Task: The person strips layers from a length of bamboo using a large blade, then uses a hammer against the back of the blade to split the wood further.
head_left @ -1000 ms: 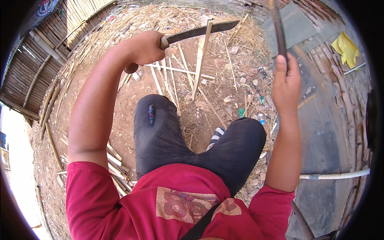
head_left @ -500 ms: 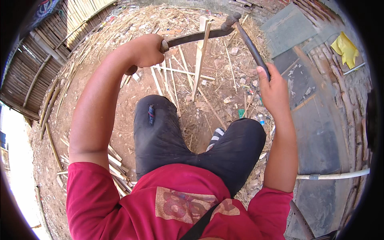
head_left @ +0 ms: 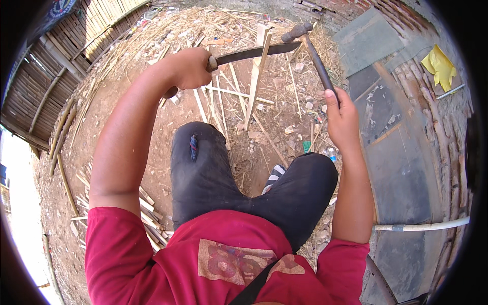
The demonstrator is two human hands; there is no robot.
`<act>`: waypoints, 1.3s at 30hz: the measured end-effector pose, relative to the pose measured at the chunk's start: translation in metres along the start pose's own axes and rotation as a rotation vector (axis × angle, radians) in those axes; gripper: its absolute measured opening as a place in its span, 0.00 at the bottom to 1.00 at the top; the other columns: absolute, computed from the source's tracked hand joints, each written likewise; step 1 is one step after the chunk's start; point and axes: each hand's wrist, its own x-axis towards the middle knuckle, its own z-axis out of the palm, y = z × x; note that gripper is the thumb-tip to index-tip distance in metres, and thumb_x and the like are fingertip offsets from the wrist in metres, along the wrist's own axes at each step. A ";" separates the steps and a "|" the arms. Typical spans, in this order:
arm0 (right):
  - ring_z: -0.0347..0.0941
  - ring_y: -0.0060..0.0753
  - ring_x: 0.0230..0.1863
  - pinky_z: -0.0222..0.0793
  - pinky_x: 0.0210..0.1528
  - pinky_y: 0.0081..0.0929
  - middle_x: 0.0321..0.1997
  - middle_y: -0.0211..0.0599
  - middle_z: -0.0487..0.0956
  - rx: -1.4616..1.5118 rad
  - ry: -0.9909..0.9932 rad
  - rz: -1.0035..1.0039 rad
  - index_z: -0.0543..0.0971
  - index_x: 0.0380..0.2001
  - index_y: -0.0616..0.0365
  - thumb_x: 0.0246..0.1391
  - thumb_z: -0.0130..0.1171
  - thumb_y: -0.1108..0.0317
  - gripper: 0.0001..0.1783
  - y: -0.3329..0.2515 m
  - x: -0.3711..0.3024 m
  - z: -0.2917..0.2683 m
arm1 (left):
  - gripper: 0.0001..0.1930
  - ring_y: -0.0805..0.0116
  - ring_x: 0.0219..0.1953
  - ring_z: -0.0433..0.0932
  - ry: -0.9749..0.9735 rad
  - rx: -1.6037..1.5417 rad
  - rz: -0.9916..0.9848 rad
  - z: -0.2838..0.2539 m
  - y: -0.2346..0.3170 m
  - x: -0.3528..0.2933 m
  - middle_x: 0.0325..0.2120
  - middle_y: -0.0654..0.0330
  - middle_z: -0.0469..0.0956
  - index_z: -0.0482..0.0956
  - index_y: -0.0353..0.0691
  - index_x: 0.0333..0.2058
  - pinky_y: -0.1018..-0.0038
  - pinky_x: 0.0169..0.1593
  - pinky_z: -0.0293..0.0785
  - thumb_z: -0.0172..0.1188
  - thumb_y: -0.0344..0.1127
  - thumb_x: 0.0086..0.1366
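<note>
My left hand [head_left: 192,68] is closed round the wooden handle of a machete [head_left: 236,55], its curved dark blade pointing right. The blade crosses a pale upright strip of wood [head_left: 254,89] near its top. One part of the strip shows in front of the blade and another behind it, so the blade seems to sit in a split. My right hand [head_left: 343,114] grips a hammer [head_left: 317,63] by its dark handle, thumb along the shaft. The hammer's head is at the blade's tip; whether they touch I cannot tell.
Thin wooden strips [head_left: 218,101] lie on the dirt ahead, among straw and rubble. More cut pieces [head_left: 152,218] are heaped by my left side. A bamboo wall [head_left: 30,96] stands left. Dark sheets [head_left: 401,173], a white pipe [head_left: 432,224] and a yellow wrapper [head_left: 440,67] are at right.
The machete has shifted slightly right and down, its blade tilting a little. The hammer has moved slightly, its head now lower and nearly level. Both hands keep their grips.
</note>
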 end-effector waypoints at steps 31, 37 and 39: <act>0.69 0.21 0.24 0.66 0.28 0.28 0.21 0.30 0.72 0.070 0.198 -0.102 0.78 0.49 0.63 0.70 0.53 0.52 0.23 -0.013 0.007 -0.015 | 0.16 0.56 0.32 0.80 0.026 0.045 0.068 0.025 -0.026 0.028 0.29 0.50 0.80 0.77 0.30 0.45 0.60 0.38 0.77 0.55 0.30 0.58; 0.68 0.19 0.24 0.66 0.29 0.28 0.21 0.30 0.72 0.019 0.212 -0.118 0.78 0.49 0.63 0.70 0.53 0.51 0.23 -0.013 0.003 0.004 | 0.18 0.55 0.32 0.81 0.011 -0.005 0.040 0.020 -0.023 0.023 0.29 0.50 0.80 0.76 0.31 0.48 0.59 0.36 0.78 0.55 0.29 0.58; 0.68 0.18 0.24 0.65 0.29 0.28 0.21 0.29 0.72 -0.284 -0.003 -0.097 0.78 0.49 0.63 0.70 0.52 0.50 0.24 0.016 -0.007 0.024 | 0.18 0.55 0.32 0.81 -0.013 -0.007 0.027 0.017 -0.007 0.014 0.28 0.49 0.80 0.77 0.31 0.47 0.59 0.37 0.78 0.55 0.29 0.58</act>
